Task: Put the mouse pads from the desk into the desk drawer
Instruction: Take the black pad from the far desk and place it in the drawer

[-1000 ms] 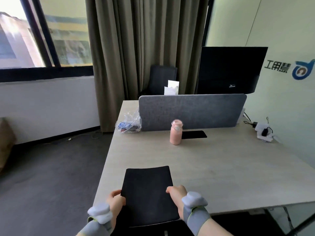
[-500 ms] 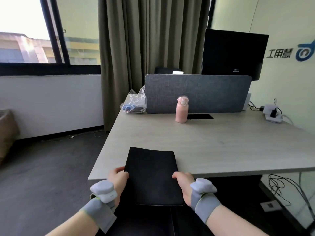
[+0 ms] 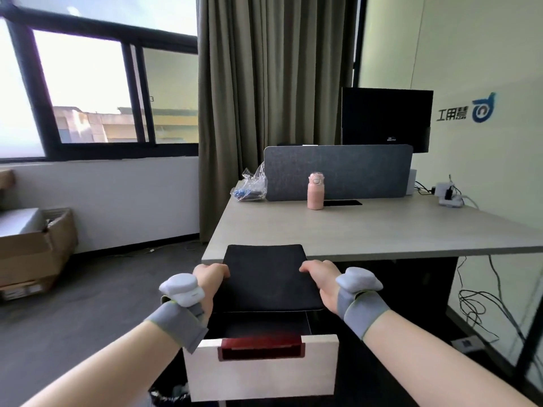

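The black mouse pad [image 3: 269, 277] is held flat in the air, its far edge level with the near edge of the bench [image 3: 382, 233] and its near part hanging over the open desk drawer [image 3: 261, 368]. It looks like a single pad, though whether more than one is stacked there cannot be told. The drawer is pulled out toward the viewer, with a dark red handle recess in its pale front, and its dark inside shows just below the pad. As I judge it, the carrying step is nearly over: the pad is off the bench and above the drawer but not yet inside, so lowering and letting go remain. No other mouse pad is clearly visible on the bench.

The left hand [image 3: 210, 279] pinches the pad's left edge, fingers curled closed over it. The right hand [image 3: 321, 279] grips the right edge the same way, fingers [image 3: 308, 267] folded narrowly onto the top surface.

Farther back stand a pink bottle [image 3: 315, 192], a grey divider screen [image 3: 338, 173] and a plastic bag [image 3: 249, 189].
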Demonstrator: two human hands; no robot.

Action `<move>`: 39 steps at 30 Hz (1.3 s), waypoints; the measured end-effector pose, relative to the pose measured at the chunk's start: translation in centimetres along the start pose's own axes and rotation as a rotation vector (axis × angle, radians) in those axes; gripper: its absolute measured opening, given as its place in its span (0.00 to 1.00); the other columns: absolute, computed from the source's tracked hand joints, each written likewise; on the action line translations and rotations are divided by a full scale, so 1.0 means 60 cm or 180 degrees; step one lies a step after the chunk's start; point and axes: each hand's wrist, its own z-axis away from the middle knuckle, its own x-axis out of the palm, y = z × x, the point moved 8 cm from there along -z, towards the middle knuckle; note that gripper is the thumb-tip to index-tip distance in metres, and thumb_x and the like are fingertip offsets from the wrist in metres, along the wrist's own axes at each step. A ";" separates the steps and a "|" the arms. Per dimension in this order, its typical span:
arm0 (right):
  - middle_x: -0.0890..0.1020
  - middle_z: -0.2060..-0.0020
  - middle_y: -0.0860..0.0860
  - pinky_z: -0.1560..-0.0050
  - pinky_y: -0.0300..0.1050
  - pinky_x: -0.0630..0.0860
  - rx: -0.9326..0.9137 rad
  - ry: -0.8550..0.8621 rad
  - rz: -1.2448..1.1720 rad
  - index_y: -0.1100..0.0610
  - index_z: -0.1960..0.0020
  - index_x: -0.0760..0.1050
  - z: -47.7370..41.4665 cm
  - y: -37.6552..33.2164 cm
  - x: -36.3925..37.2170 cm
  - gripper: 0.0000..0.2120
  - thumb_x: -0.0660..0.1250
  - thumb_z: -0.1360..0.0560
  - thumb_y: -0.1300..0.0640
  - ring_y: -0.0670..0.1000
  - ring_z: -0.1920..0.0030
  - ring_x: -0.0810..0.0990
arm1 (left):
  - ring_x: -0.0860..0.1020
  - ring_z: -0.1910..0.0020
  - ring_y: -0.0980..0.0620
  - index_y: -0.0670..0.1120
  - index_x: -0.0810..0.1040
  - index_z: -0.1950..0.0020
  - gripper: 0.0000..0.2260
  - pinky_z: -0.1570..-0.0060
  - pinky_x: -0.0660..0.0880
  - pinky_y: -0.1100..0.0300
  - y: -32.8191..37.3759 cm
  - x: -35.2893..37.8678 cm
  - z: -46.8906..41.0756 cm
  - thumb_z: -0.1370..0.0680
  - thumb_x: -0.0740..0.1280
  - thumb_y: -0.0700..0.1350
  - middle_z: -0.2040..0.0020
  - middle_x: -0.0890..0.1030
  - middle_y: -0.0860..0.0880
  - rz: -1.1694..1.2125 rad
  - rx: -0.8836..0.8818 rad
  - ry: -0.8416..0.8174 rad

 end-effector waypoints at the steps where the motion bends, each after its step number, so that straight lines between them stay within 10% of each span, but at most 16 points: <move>1: 0.74 0.45 0.59 0.37 0.55 0.72 -0.0017 0.0003 -0.0004 0.61 0.39 0.68 0.001 -0.002 -0.001 0.23 0.66 0.32 0.57 0.58 0.45 0.74 | 0.75 0.55 0.41 0.36 0.75 0.46 0.16 0.50 0.75 0.49 0.001 -0.002 0.004 0.32 0.65 0.38 0.57 0.75 0.40 -0.0024 0.0025 0.0020; 6: 0.72 0.59 0.56 0.52 0.50 0.71 -0.0038 -0.0095 -0.0023 0.59 0.52 0.68 0.009 0.001 0.012 0.10 0.65 0.31 0.59 0.56 0.57 0.72 | 0.72 0.59 0.44 0.39 0.76 0.59 0.02 0.58 0.69 0.57 -0.008 -0.014 0.015 0.31 0.65 0.36 0.61 0.73 0.42 0.0005 0.0116 -0.0005; 12: 0.67 0.66 0.54 0.69 0.40 0.64 0.0284 -0.0200 0.0093 0.56 0.62 0.64 -0.088 0.056 0.047 0.09 0.63 0.28 0.60 0.50 0.69 0.66 | 0.69 0.66 0.48 0.42 0.74 0.68 0.09 0.65 0.67 0.62 -0.053 0.020 -0.081 0.30 0.61 0.32 0.68 0.71 0.45 -0.0083 0.0011 -0.0131; 18: 0.74 0.51 0.59 0.42 0.50 0.73 0.0596 -0.0147 0.0321 0.61 0.51 0.69 -0.197 0.145 0.083 0.10 0.65 0.30 0.60 0.60 0.44 0.75 | 0.73 0.57 0.47 0.36 0.80 0.43 0.15 0.61 0.70 0.62 -0.126 0.059 -0.188 0.28 0.62 0.31 0.62 0.77 0.45 -0.0439 -0.0106 -0.0023; 23: 0.73 0.40 0.59 0.36 0.49 0.69 0.0709 -0.0195 0.0818 0.62 0.34 0.66 -0.246 0.164 0.104 0.24 0.63 0.27 0.56 0.57 0.40 0.72 | 0.79 0.47 0.44 0.45 0.79 0.44 0.15 0.41 0.74 0.57 -0.146 0.089 -0.240 0.29 0.63 0.38 0.51 0.82 0.45 -0.1214 0.0012 -0.0059; 32: 0.70 0.33 0.58 0.33 0.52 0.66 0.0742 -0.0288 0.0891 0.60 0.30 0.65 -0.206 0.156 0.106 0.27 0.61 0.27 0.52 0.59 0.33 0.69 | 0.76 0.37 0.50 0.48 0.73 0.33 0.18 0.37 0.69 0.63 -0.125 0.086 -0.226 0.24 0.60 0.43 0.36 0.78 0.48 -0.2038 0.0171 -0.0335; 36: 0.72 0.59 0.52 0.53 0.43 0.70 0.0599 -0.0611 0.0767 0.58 0.52 0.72 -0.157 0.131 0.108 0.06 0.61 0.26 0.57 0.50 0.61 0.70 | 0.78 0.58 0.51 0.45 0.76 0.38 0.16 0.59 0.74 0.63 -0.110 0.077 -0.192 0.25 0.60 0.41 0.55 0.80 0.48 -0.1674 0.0152 -0.0450; 39: 0.70 0.68 0.51 0.59 0.40 0.69 0.0495 -0.0916 0.0663 0.57 0.64 0.70 -0.090 0.105 0.109 0.09 0.59 0.26 0.59 0.47 0.68 0.66 | 0.74 0.64 0.50 0.45 0.77 0.48 0.10 0.63 0.69 0.63 -0.103 0.068 -0.138 0.26 0.60 0.38 0.66 0.74 0.49 -0.1338 0.0138 -0.0568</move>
